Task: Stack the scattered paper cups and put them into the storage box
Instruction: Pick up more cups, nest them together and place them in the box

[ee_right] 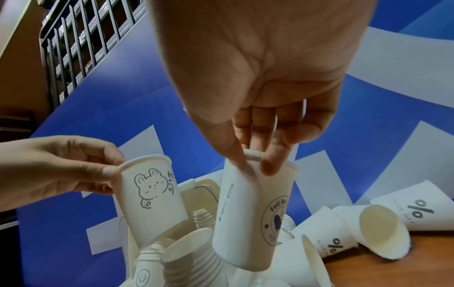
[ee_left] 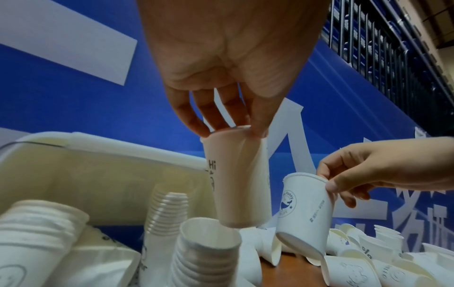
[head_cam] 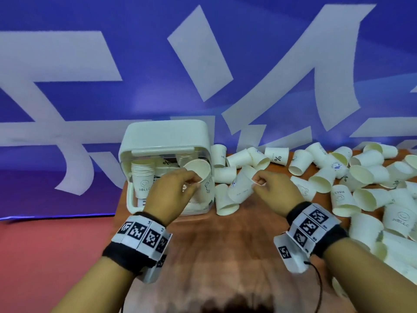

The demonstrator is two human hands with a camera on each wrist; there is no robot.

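Note:
My left hand (head_cam: 191, 178) pinches the rim of a white paper cup with a rabbit drawing (head_cam: 200, 170), holding it upright over the open storage box (head_cam: 132, 199). Inside the box stand several stacks of nested cups (head_cam: 143, 175); in the left wrist view the rabbit cup (ee_left: 240, 184) hangs just above one stack (ee_left: 206, 252). My right hand (head_cam: 258, 180) pinches the rim of a cup with a round blue logo (head_cam: 240, 188), just right of the box. The right wrist view shows this logo cup (ee_right: 253, 213) hanging from my fingers (ee_right: 270, 167) beside the rabbit cup (ee_right: 152, 198).
Many loose white cups (head_cam: 338, 177) lie scattered over the right half of the wooden table (head_cam: 225, 245). The box lid (head_cam: 164, 134) stands open behind the box, against a blue banner. Red floor lies left of the table edge.

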